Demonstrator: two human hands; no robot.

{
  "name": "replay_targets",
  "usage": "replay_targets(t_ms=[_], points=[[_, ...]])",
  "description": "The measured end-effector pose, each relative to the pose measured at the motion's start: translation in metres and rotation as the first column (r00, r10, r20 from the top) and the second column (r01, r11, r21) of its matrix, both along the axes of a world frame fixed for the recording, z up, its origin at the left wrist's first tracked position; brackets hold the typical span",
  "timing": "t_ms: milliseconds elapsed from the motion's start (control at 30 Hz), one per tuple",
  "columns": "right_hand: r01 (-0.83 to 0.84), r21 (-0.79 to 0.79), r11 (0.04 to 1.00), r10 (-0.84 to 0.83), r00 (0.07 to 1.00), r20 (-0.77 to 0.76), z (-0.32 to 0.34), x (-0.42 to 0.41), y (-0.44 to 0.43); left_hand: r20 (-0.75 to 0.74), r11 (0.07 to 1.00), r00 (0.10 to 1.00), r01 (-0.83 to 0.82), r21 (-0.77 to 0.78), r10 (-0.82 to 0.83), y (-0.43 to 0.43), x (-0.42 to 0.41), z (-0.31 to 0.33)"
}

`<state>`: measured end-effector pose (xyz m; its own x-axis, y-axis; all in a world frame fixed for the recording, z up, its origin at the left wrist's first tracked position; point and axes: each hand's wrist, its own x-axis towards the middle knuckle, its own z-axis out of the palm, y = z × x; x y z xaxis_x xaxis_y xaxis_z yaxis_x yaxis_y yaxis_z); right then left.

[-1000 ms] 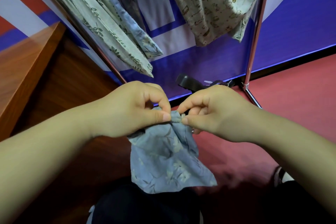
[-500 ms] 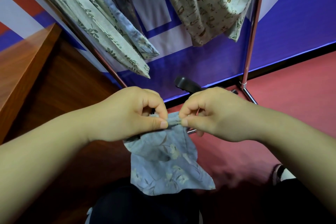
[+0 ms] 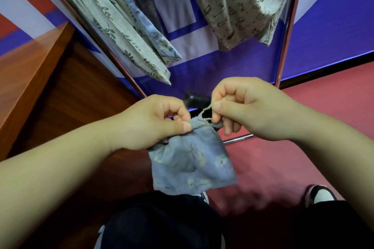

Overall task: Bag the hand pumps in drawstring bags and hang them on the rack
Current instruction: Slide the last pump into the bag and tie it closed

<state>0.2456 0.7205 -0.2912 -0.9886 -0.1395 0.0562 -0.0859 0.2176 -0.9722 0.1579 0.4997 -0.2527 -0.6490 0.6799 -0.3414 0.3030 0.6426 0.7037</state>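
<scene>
Both hands work below the rack (image 3: 284,50): left hand (image 3: 153,125) pinches the blue drawstring bag (image 3: 192,159) mouth, right hand (image 3: 244,107) pinches its cord (image 3: 205,109).

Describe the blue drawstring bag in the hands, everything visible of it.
The blue bag is soft blue-grey cloth with a pale flower print, slightly bulged; its contents are hidden. Its mouth is gathered at the top, and the body hangs free in the air above the person's dark trousers. The left hand pinches the gathered hem. The right hand pinches the pale drawstring, drawn up from the mouth, and its lower fingers touch the bag's top edge.
</scene>
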Motion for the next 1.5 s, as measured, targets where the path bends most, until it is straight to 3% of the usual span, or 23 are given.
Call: replay_targets(t_ms=[200,367,433,533,633,733,833,900,967,1100,1233,1333,1500], points=[[-0.096,0.373,0.923,0.101,0.995,0.007,-0.009,-0.002,-0.003,-0.017,0.999,0.999,0.045,0.001,-0.045,-0.002,-0.001,-0.001],[-0.015,0.434,0.901,0.042,0.998,-0.054,-0.016,-0.004,-0.009,-0.038,0.999,0.998,0.043,-0.029,-0.044,0.0,0.002,0.0],[0.054,0.392,0.918,-0.011,0.994,-0.112,-0.015,-0.004,-0.008,-0.065,0.998,0.996,-0.06,0.016,0.061,0.002,0.001,-0.001],[0.085,0.148,0.985,-0.072,0.993,-0.088,-0.006,-0.002,-0.007,-0.109,0.925,0.918,-0.377,0.055,0.381,0.005,-0.003,-0.003],[0.101,-0.08,0.992,-0.104,0.994,-0.042,0.001,-0.001,-0.005,0.132,0.748,0.759,-0.651,0.127,0.638,0.009,-0.004,-0.003],[0.091,-0.175,0.98,-0.099,0.994,-0.037,0.004,-0.002,-0.005,0.409,0.632,0.646,-0.751,0.191,0.645,0.013,-0.002,0.001],[0.154,-0.03,0.988,-0.157,0.979,-0.131,0.003,-0.001,-0.007,0.514,0.636,0.67,-0.72,0.277,0.536,0.015,0.003,0.004],[0.285,0.186,0.94,-0.219,0.925,-0.311,-0.001,0.0,-0.008,0.468,0.652,0.699,-0.7,0.29,0.542,0.015,0.003,0.003],[0.379,0.231,0.896,-0.261,0.87,-0.418,-0.004,0.0,-0.009,0.374,0.681,0.722,-0.685,0.26,0.583,0.015,0.003,0.0],[0.349,-0.007,0.937,-0.344,0.918,-0.196,-0.004,-0.003,-0.012,0.298,0.713,0.749,-0.658,0.241,0.591,0.012,-0.004,-0.005],[0.169,-0.158,0.973,-0.177,0.983,-0.04,0.003,-0.005,-0.013,0.263,0.751,0.792,-0.607,0.258,0.551,0.008,-0.006,-0.006],[0.105,-0.127,0.986,-0.106,0.994,-0.002,0.003,-0.006,-0.014,0.272,0.75,0.792,-0.607,0.262,0.546,0.007,-0.007,-0.004],[0.17,0.006,0.985,-0.17,0.985,-0.014,-0.005,-0.01,-0.018,0.205,0.802,0.853,-0.521,0.291,0.48,0.008,-0.006,-0.001]])
